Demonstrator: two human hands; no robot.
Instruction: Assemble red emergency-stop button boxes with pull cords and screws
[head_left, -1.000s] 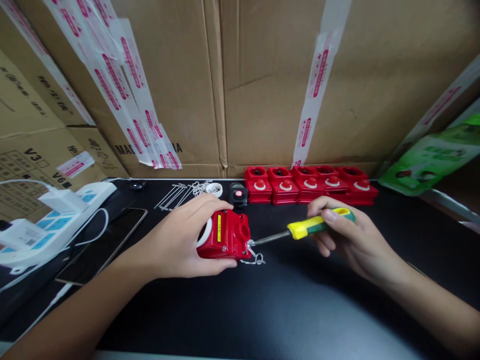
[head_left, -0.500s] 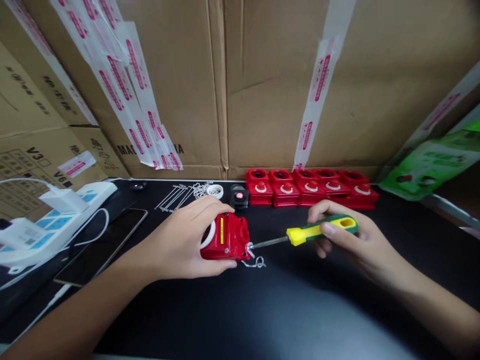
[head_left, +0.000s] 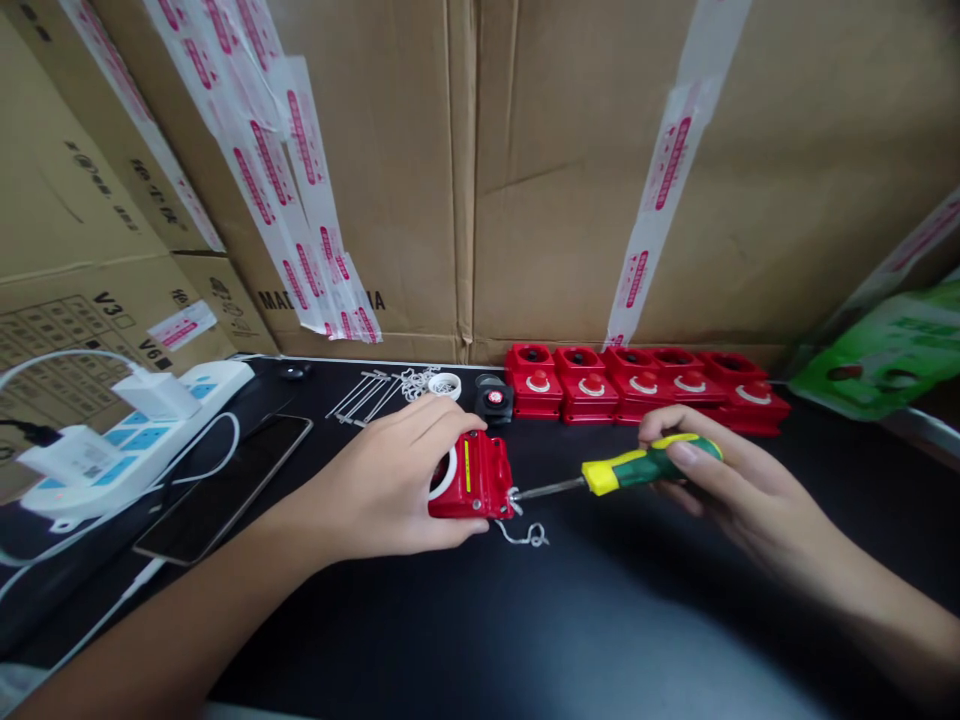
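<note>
My left hand (head_left: pixel 401 480) is closed round a small red housing (head_left: pixel 491 465) with a yellow strip and a white ring, tilted on its side above the black table. A thin silvery chain (head_left: pixel 529 537) dangles from the housing's right end. My right hand (head_left: pixel 720 470) grips the yellow and green handle of a screwdriver (head_left: pixel 619 472). The screwdriver's tip meets the small metal fitting at the housing's right end, where the chain is attached; the exact contact is too small to make out.
Several red housings with round knobs (head_left: pixel 645 385) line the cardboard wall (head_left: pixel 562 200). Left of them are a black round-topped part (head_left: pixel 494 398), a white ring (head_left: pixel 444 385) and thin metal rods (head_left: pixel 364 397). A phone (head_left: pixel 225 490) and power strip (head_left: pixel 127 450) lie left; a green bag (head_left: pixel 877 355) is right.
The view has shifted, so everything appears slightly farther right. In my right hand the screwdriver handle has turned about its axis, showing more green, with its tip still at the fitting.
</note>
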